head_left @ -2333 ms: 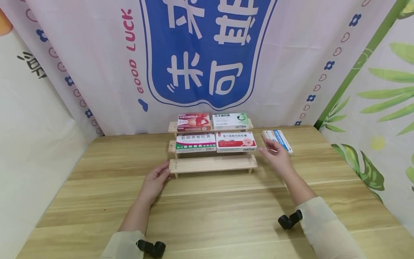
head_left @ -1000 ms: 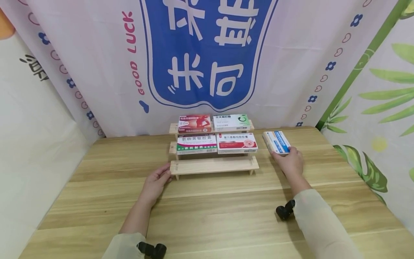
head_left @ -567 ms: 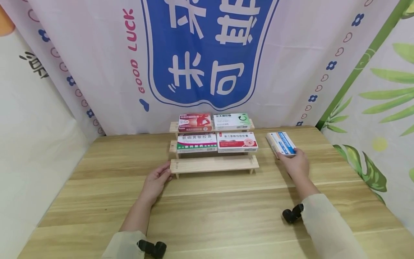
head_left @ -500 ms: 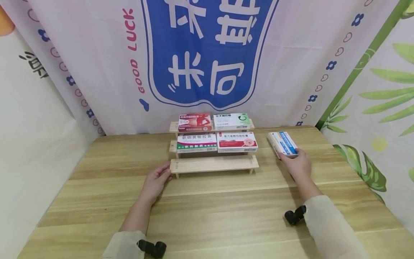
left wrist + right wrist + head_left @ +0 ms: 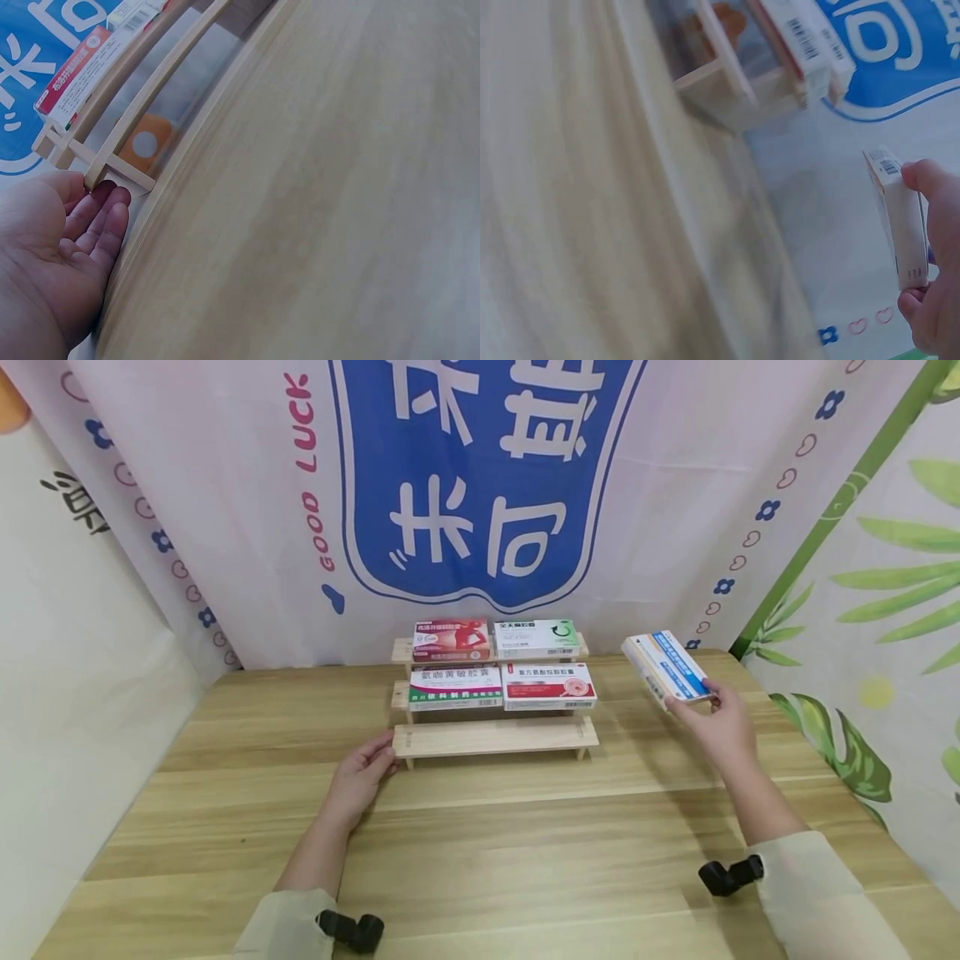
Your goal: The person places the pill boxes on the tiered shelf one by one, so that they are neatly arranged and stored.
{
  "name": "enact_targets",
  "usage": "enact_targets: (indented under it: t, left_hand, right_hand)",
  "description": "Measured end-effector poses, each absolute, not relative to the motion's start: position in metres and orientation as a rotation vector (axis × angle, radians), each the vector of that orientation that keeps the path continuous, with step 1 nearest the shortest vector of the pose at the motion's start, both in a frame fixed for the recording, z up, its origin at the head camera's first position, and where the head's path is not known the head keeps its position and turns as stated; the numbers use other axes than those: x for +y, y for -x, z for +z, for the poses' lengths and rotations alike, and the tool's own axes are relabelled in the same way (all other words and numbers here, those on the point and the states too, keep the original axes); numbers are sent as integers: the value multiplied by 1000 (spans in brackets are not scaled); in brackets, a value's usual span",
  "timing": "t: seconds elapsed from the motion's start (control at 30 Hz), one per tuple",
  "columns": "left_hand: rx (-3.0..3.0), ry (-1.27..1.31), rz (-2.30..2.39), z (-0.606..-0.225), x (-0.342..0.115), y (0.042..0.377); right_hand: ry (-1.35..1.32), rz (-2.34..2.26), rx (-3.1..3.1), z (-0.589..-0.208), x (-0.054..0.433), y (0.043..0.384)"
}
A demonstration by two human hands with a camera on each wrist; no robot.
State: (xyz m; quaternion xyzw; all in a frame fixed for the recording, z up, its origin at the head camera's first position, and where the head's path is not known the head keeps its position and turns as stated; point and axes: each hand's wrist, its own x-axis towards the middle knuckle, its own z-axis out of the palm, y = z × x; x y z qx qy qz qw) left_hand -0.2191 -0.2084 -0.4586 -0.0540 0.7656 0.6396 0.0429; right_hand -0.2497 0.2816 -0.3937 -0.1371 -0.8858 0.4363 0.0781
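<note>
My right hand (image 5: 722,727) holds a white and blue medicine box (image 5: 666,667) by its near end, thumb on one side and fingers on the other. The box is tilted, raised above the table to the right of a three-step wooden display rack (image 5: 495,739). In the right wrist view the thumb presses one edge of the box (image 5: 901,217) and a fingertip the other. At the left end of the rack's lowest step, my left hand (image 5: 360,779) pinches the wood between thumb and index finger; the left wrist view shows the other fingers loosely curled below the step.
On the top step lie a red medicine box (image 5: 450,640) and a white-green one (image 5: 535,639). The middle step bears a white, purple and green box (image 5: 455,687) and a red-white one (image 5: 550,686). The wooden table (image 5: 480,860) ends at a printed cloth (image 5: 667,527) behind.
My right hand came to the white and blue box, gripped its near end, slid it slightly right and has lifted it off the table. The left hand stays at the rack.
</note>
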Motion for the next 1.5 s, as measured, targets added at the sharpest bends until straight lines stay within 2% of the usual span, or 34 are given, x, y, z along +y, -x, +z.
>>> enact_targets:
  t: [0.4, 0.7, 0.97, 1.5]
  left_hand:
    - [2334, 174, 1978, -460, -209, 220]
    - [2329, 194, 1986, -460, -208, 220]
    - [2317, 198, 1997, -460, -208, 218]
    - [2310, 198, 2011, -456, -206, 216]
  right_hand:
    - [29, 1327, -2640, -346, 253, 228]
    - [-344, 1363, -2660, -337, 209, 216]
    - [-594, 1428, -2698, -354, 168, 214]
    - [-758, 1326, -2877, -398, 116, 217]
